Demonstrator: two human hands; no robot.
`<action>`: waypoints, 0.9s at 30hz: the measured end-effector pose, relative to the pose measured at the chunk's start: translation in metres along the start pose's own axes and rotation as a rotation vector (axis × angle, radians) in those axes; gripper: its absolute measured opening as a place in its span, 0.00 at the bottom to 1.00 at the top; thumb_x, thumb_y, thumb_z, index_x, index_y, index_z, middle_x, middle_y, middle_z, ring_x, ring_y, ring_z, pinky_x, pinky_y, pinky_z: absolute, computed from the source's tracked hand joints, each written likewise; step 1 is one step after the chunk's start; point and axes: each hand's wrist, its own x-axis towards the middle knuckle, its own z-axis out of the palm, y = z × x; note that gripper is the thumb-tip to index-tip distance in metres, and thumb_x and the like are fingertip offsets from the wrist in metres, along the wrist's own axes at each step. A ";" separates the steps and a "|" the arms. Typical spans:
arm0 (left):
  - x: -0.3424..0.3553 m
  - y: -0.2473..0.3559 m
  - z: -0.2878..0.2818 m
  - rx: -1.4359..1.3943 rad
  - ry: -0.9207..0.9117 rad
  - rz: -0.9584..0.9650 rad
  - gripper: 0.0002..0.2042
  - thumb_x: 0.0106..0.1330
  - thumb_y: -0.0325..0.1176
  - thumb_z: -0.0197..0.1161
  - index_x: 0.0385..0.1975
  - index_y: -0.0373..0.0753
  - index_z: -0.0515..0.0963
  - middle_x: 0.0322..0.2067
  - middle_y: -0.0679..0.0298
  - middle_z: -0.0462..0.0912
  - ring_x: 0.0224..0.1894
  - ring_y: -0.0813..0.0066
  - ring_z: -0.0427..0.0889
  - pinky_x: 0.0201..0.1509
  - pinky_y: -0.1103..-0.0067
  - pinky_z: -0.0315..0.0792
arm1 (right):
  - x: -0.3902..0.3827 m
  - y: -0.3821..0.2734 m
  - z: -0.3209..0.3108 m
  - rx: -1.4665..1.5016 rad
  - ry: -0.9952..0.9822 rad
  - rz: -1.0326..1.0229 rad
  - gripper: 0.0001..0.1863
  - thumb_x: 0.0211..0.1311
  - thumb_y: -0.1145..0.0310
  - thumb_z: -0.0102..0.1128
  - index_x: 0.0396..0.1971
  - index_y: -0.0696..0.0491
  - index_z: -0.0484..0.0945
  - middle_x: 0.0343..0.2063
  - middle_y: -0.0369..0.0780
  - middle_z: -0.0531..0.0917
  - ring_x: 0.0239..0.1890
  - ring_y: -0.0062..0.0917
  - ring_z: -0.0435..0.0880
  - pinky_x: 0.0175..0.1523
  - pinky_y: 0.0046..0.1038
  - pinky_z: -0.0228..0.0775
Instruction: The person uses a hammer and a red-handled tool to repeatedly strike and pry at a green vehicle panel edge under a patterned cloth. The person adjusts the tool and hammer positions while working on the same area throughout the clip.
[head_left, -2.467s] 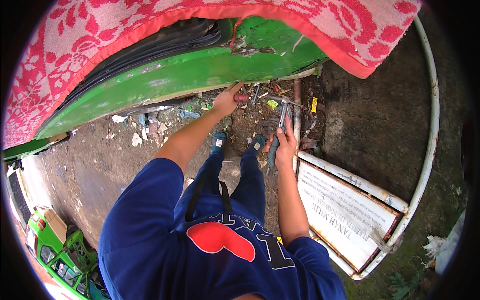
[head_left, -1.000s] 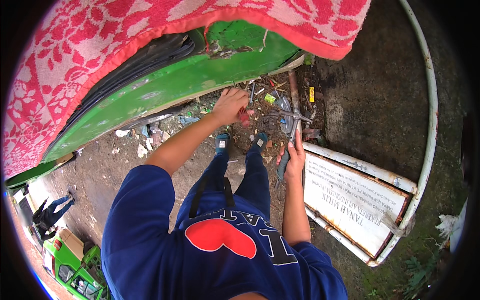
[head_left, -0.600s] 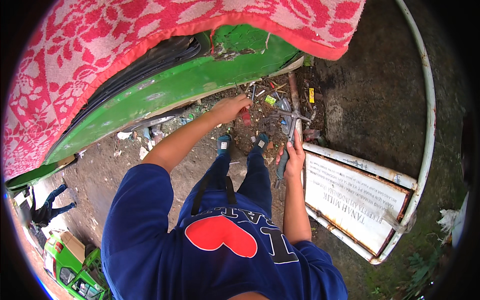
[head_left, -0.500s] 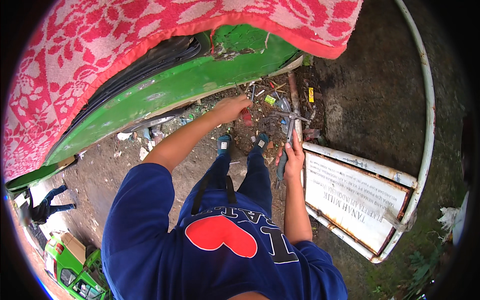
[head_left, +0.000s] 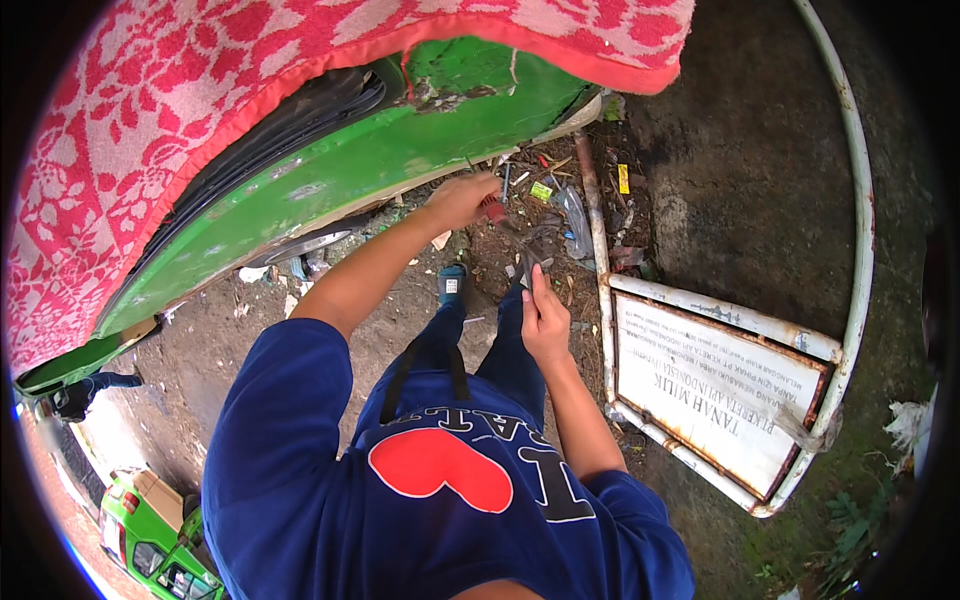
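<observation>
My left hand (head_left: 465,199) is closed around a red-handled tool (head_left: 494,209) beside the lower edge of the green car body (head_left: 330,180); its exact kind is unclear. My right hand (head_left: 546,322) grips a grey metal tool (head_left: 531,262) in front of my legs, index finger stretched along it. The fingers hide much of its handle. The two tools meet or overlap between my hands, and I cannot tell whether they touch.
A red-and-pink patterned cloth (head_left: 250,90) covers the car. Litter (head_left: 575,220) lies on the dirt ahead. At right stands a rusty white pipe frame (head_left: 862,200) with a white sign panel (head_left: 715,385). Another green vehicle (head_left: 150,535) and a person (head_left: 85,395) are at far left.
My right hand has moved left with the grey metal tool, toward my left hand. My left hand has shifted slightly up. The person at far left has moved.
</observation>
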 end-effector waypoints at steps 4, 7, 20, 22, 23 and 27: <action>0.001 -0.002 -0.002 -0.060 0.075 -0.022 0.12 0.54 0.23 0.67 0.35 0.41 0.71 0.33 0.59 0.78 0.38 0.55 0.80 0.39 0.65 0.72 | 0.003 -0.008 -0.003 0.226 0.036 0.251 0.26 0.62 0.81 0.59 0.62 0.56 0.73 0.24 0.43 0.79 0.21 0.31 0.77 0.28 0.29 0.71; 0.006 -0.003 -0.002 -0.048 0.056 -0.044 0.12 0.55 0.22 0.66 0.35 0.41 0.72 0.33 0.58 0.77 0.38 0.54 0.80 0.39 0.66 0.72 | 0.010 -0.005 0.000 0.119 0.063 0.024 0.25 0.63 0.80 0.58 0.62 0.58 0.73 0.25 0.44 0.80 0.22 0.31 0.78 0.30 0.29 0.72; -0.003 -0.003 -0.001 -0.103 0.049 -0.029 0.14 0.53 0.25 0.69 0.36 0.41 0.71 0.34 0.60 0.76 0.39 0.56 0.80 0.41 0.66 0.73 | -0.005 -0.005 0.003 0.244 0.009 0.265 0.23 0.66 0.79 0.57 0.62 0.58 0.73 0.25 0.41 0.80 0.20 0.20 0.74 0.27 0.23 0.69; -0.005 -0.001 -0.002 -0.096 0.050 -0.036 0.15 0.52 0.25 0.68 0.37 0.42 0.71 0.36 0.60 0.77 0.40 0.54 0.80 0.41 0.65 0.73 | -0.005 -0.005 -0.003 0.257 0.010 0.266 0.24 0.67 0.78 0.56 0.63 0.59 0.71 0.23 0.38 0.79 0.19 0.17 0.74 0.27 0.22 0.68; -0.004 -0.002 -0.005 -0.112 0.035 -0.050 0.15 0.52 0.25 0.68 0.37 0.42 0.71 0.36 0.60 0.76 0.40 0.54 0.80 0.41 0.65 0.73 | -0.002 -0.004 -0.006 0.246 0.003 0.259 0.24 0.68 0.78 0.55 0.64 0.60 0.70 0.23 0.38 0.80 0.19 0.17 0.74 0.27 0.21 0.69; -0.006 -0.001 -0.004 -0.089 0.036 -0.050 0.14 0.53 0.25 0.68 0.36 0.41 0.71 0.36 0.60 0.76 0.40 0.54 0.80 0.41 0.65 0.73 | 0.000 0.000 -0.014 0.266 -0.019 0.292 0.25 0.68 0.78 0.53 0.65 0.61 0.67 0.26 0.38 0.81 0.21 0.17 0.75 0.27 0.22 0.70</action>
